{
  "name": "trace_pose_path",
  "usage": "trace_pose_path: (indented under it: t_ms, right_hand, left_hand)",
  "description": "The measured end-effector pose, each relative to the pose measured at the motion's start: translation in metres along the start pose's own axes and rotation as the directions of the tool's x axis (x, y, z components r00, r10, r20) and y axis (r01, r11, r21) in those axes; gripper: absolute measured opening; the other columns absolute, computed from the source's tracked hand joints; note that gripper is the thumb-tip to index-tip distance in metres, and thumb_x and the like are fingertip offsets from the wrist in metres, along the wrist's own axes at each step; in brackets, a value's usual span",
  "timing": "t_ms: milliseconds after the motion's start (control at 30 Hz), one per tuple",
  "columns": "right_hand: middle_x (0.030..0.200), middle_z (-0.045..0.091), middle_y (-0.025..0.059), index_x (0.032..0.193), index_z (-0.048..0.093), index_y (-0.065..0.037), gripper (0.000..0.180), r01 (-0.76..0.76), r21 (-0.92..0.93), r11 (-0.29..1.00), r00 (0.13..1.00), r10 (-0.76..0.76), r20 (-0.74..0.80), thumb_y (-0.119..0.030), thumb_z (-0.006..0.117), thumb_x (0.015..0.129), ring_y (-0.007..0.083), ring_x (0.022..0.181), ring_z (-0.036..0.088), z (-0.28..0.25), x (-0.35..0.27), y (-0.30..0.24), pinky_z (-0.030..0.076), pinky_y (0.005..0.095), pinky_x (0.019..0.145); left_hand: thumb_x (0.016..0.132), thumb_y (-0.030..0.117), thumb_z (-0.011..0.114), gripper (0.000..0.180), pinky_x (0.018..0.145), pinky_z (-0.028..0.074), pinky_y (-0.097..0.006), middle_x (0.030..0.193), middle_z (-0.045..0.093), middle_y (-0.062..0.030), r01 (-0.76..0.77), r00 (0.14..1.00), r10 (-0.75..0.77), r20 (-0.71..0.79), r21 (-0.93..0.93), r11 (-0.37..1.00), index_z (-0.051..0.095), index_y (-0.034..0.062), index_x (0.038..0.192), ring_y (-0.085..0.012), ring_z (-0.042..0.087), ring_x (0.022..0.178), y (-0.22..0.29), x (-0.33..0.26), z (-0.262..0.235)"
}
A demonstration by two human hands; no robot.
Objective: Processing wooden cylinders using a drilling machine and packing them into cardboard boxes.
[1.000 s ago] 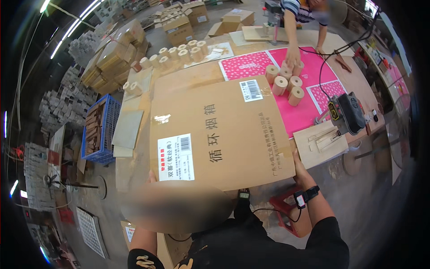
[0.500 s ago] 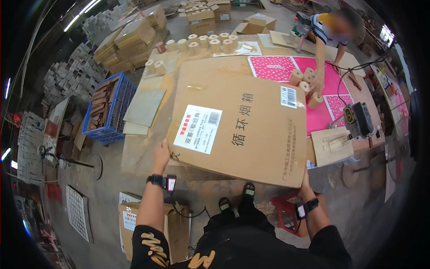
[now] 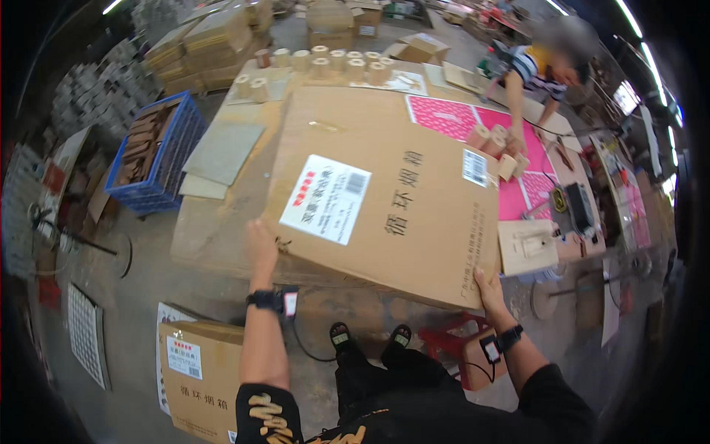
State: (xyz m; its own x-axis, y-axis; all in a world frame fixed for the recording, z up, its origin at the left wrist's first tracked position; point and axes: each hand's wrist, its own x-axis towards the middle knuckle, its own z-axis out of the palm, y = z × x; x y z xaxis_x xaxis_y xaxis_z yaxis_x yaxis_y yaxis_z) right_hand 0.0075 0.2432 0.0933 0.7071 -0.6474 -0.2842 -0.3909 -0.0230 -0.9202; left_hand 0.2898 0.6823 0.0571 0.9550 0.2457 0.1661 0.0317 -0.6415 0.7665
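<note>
A large flattened cardboard box (image 3: 370, 207) with white labels lies over the table's near side. Its near edge sticks out past the tabletop toward me. My left hand (image 3: 261, 243) is closed at the box's near left corner; blur and the box partly hide its fingers. At the near right corner my right hand (image 3: 491, 293) grips the box, thumb on the top face and the other fingers hidden beneath. Both wrists carry dark straps with small devices.
Wooden hollow blocks (image 3: 356, 68) stand along the wooden table's (image 3: 222, 235) far side. A co-worker's hand (image 3: 516, 137) reaches to more blocks on a pink sheet (image 3: 444, 116). A blue crate (image 3: 159, 148) stands left, a red stool (image 3: 447, 339) below, another cardboard box (image 3: 203, 377) lower left.
My right hand has shifted so its thumb now shows on top of the box. The view has turned slightly. The co-worker's hand remains at the blocks.
</note>
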Motion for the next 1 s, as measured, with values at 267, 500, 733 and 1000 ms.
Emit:
trace_pose_path:
  t_ms: [267, 500, 733, 1000]
  right_hand:
    - [0.126, 0.058, 0.0161, 0.149, 0.025, -0.003, 0.077, 0.008, 0.044, 0.999, 0.982, -0.016, 0.188, -0.029, 0.069, 0.091, 0.0200, 0.112, 0.059, -0.050, 0.037, -0.037, 0.050, 0.0331, 0.093]
    - [0.134, 0.054, 0.0238, 0.150, 0.027, -0.004, 0.080, 0.253, -0.241, 0.937, 0.950, -0.193, 0.245, -0.042, 0.066, 0.092, 0.0305, 0.121, 0.056, -0.069, 0.052, -0.029, 0.045, 0.0378, 0.102]
    - [0.122, 0.063, 0.0214, 0.145, 0.041, -0.012, 0.061, 0.139, -0.169, 0.976, 0.988, -0.125, 0.088, -0.052, 0.046, 0.098, 0.0337, 0.113, 0.060, -0.108, 0.023, 0.021, 0.046, 0.0387, 0.096]
    - [0.084, 0.071, 0.0134, 0.119, 0.065, -0.007, 0.041, -0.195, -0.018, 0.981, 0.867, 0.163, -0.472, -0.034, 0.067, 0.089, 0.0181, 0.071, 0.070, -0.272, -0.024, 0.142, 0.054, 0.0340, 0.070]
  left_hand:
    - [0.103, 0.025, 0.038, 0.034, 0.087, 0.043, -0.045, 0.099, 0.059, -0.0251, 0.092, 0.992, -0.081, -0.098, 0.105, 0.990, 0.054, -0.0050, 0.103, -0.0413, 0.055, 0.092, 0.021, -0.164, -0.063]
    - [0.101, 0.029, 0.040, 0.036, 0.084, 0.044, -0.044, 0.098, 0.060, -0.0248, 0.110, 0.992, -0.102, -0.079, 0.099, 0.989, 0.052, -0.0046, 0.107, -0.0404, 0.055, 0.089, -0.003, -0.180, -0.067]
    - [0.090, 0.035, 0.056, 0.041, 0.100, 0.042, -0.049, 0.118, 0.062, -0.0255, -0.053, 0.998, 0.063, -0.005, 0.471, 0.880, 0.066, 0.0005, 0.109, -0.0400, 0.055, 0.115, 0.031, -0.132, -0.060]
    - [0.088, 0.025, 0.064, 0.056, 0.106, 0.032, -0.055, 0.136, 0.044, -0.0297, -0.686, 0.715, 0.532, 0.453, 0.310, 0.658, 0.047, -0.0004, 0.135, -0.0480, 0.037, 0.128, 0.209, -0.200, 0.027]
